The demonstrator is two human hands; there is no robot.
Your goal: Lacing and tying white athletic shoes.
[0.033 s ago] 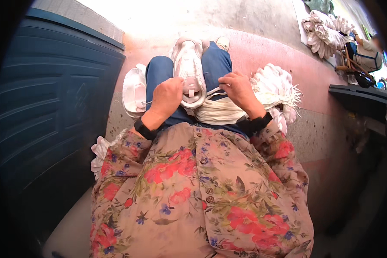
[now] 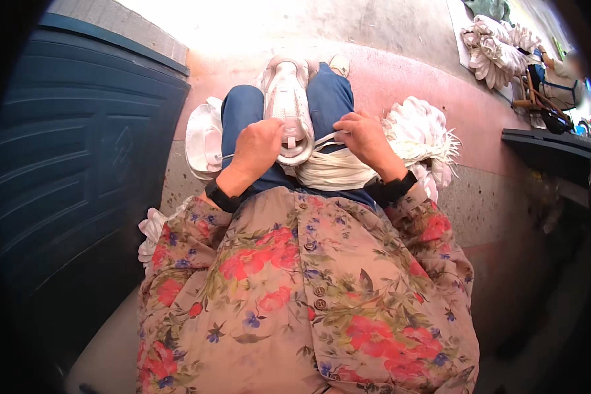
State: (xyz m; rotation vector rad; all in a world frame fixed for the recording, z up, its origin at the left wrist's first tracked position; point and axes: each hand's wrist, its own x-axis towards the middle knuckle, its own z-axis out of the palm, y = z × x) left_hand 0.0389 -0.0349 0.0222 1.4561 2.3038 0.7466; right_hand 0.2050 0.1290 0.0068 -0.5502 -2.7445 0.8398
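A white shoe is held between my knees, its toe away from me and its opening toward my waist. My left hand is closed at the left edge of the shoe's opening; whatever its fingertips pinch is hidden. To the right of the shoe, my right hand pinches a white shoelace that runs toward the shoe. A thick bundle of white laces lies across my right thigh, below that hand.
Another white shoe is beside my left knee. Piled white shoes stand at my right. A dark blue panelled door closes in on the left. At the far right are more heaped shoes and a seated person.
My left hand has shifted very slightly to the right. A short length of lace shows more plainly beside my right fingertips. Otherwise the scene looks the same.
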